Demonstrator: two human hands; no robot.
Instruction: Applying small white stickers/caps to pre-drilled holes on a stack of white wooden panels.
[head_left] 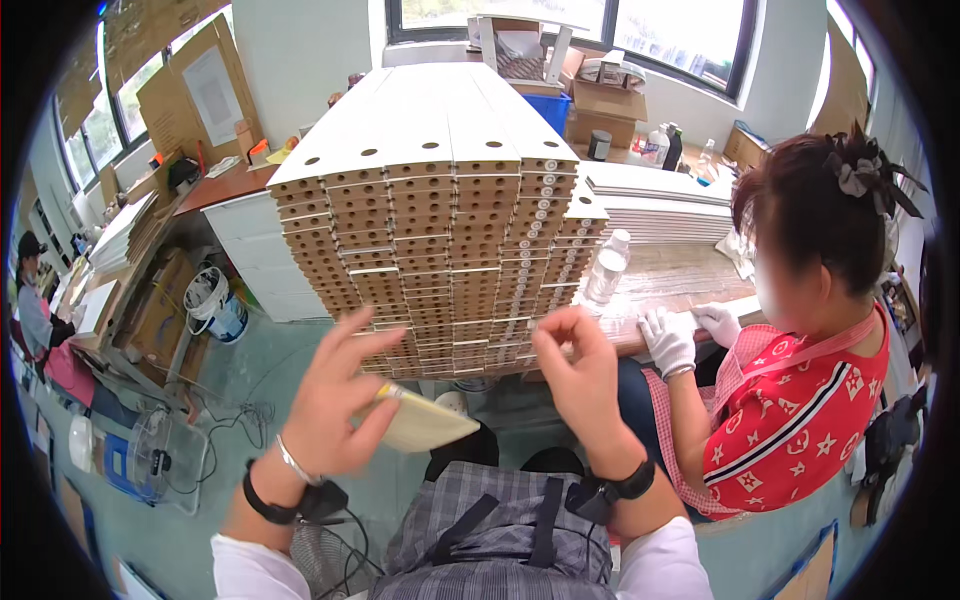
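My left hand (345, 405) holds a thin pale-yellow pad or folded sheet (425, 420) with a brighter yellow edge, pinched low beside the thumb. Its other fingers are spread. My right hand (578, 375) is raised at the same height, with thumb and forefinger brought together; anything between them is too small to make out. Just beyond both hands rises a tall stack of white boards (430, 110), their brown end faces drilled with round holes. Small white discs run down one column of ends near the right side. Neither hand clearly touches the stack.
A co-worker in red (790, 430) sits at my right, white-gloved hands (668, 342) on a board at the bench (660, 265). A clear bottle (607, 268) stands beside the stack. On the floor at left are a bucket (215, 305), a fan (150, 455) and loose cables.
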